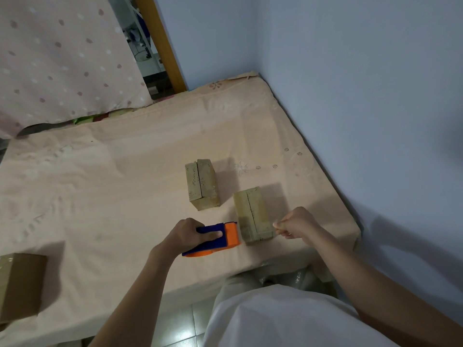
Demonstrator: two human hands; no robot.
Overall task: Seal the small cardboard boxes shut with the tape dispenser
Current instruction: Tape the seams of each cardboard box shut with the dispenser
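Dispenser [216,237], blue and orange; two small boxes [201,187] [253,216], pale tan; sheet [125,184], peach with faint flowers; curtain [62,58], upper left, pink-dotted; wall [350,71], light blue.

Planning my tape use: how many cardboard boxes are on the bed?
3. One box sits mid-bed, a second lies between the hands beside the dispenser, and a larger one is cut off at the left edge. Others may be out of view.
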